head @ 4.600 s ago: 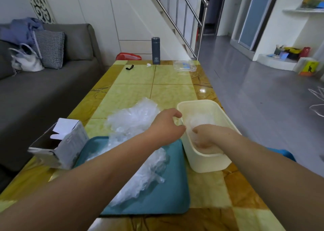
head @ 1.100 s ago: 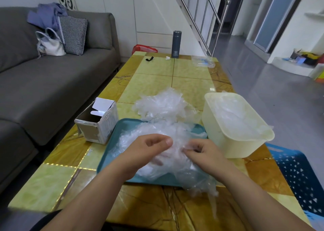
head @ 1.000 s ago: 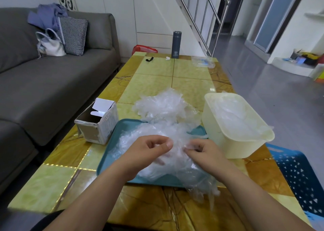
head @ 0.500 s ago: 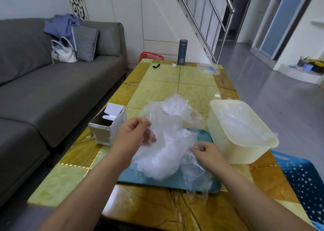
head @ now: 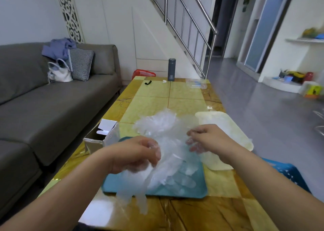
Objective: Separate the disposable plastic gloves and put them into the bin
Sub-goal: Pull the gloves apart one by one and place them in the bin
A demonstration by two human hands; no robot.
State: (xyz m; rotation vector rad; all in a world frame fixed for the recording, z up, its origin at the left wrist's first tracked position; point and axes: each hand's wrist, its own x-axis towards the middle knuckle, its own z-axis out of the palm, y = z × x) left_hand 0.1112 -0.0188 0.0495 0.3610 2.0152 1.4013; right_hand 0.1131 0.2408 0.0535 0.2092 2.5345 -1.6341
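A grey sofa (head: 52, 99) fills the left of the frame, with a checked cushion (head: 80, 64) and a white bag (head: 59, 72) at its upper end. A white wall (head: 114, 20) and a stair rail (head: 203, 10) stand at upper centre. Grey floor (head: 254, 111) spreads to the right of the yellow table (head: 184, 94).

Left hand (head: 138, 153) and right hand (head: 208, 138) on clear plastic gloves (head: 163, 125) above teal tray (head: 196, 190), cream bin (head: 219, 162) alongside.

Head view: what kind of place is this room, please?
Most likely a living room in a home: a grey sofa with a checked cushion and a white handbag stands beside the tiled coffee table, and a railed staircase rises behind.
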